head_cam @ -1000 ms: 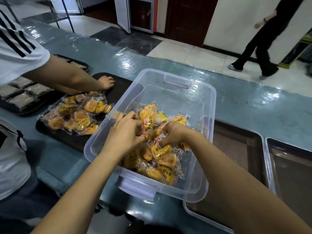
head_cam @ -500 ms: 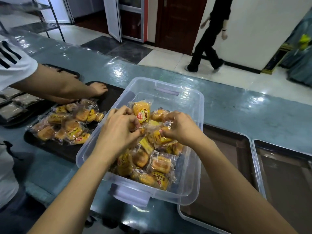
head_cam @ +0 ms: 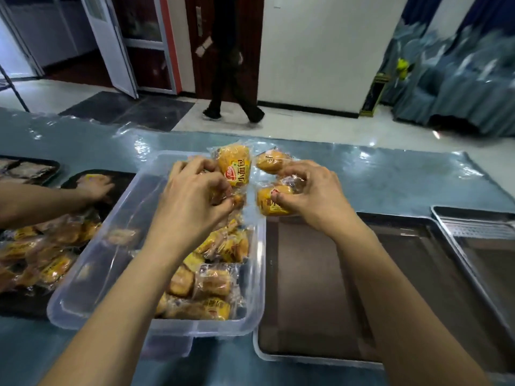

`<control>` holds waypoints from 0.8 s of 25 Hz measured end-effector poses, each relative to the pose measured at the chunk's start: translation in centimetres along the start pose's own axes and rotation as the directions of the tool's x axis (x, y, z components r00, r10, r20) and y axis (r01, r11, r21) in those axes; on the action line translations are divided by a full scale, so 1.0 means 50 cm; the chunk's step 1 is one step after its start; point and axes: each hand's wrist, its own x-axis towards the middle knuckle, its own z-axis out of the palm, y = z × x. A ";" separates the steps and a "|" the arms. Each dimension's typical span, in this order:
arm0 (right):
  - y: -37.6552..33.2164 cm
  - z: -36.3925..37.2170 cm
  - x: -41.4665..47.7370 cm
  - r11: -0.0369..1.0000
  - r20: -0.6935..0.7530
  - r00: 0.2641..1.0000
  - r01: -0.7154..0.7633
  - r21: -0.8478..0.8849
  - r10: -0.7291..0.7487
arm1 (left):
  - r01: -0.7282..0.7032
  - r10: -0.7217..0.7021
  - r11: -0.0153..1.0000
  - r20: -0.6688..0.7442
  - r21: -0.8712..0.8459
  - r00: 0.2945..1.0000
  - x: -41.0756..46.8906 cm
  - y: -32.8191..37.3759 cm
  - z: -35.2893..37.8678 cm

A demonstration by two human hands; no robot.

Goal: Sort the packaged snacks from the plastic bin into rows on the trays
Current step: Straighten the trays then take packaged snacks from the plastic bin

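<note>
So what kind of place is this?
Probably a canteen or catering workroom, not a home: a long counter holds metal trays and a plastic bin of wrapped buns, and another person's hand works nearby.

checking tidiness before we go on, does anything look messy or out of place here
Yes: the packaged snacks on the black tray left of the plastic bin lie in a loose, overlapping heap, not in rows. Nothing looks spilled.

We see a glossy blue-green desk [head_cam: 390,179] carrying a clear plastic bin [head_cam: 125,213], a black tray [head_cam: 122,179] just left, a farther black tray [head_cam: 55,165], and to the right a metal tray [head_cam: 306,274] and a second metal tray [head_cam: 487,260].
</note>
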 end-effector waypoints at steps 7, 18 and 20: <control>0.196 -0.176 -0.153 0.984 -0.086 0.981 -0.175 -0.009 0.174 | -0.168 0.178 0.981 0.106 -0.099 0.978 0.000 0.225 0.140; 0.535 -0.471 -0.479 0.913 -0.124 0.906 -0.407 0.014 0.406 | -0.222 0.265 0.957 0.248 -0.187 0.932 -0.125 0.669 0.409; 0.593 -0.517 -0.539 0.893 -0.140 0.883 -0.449 0.030 0.449 | -0.245 0.297 0.946 0.269 -0.212 0.916 -0.148 0.743 0.456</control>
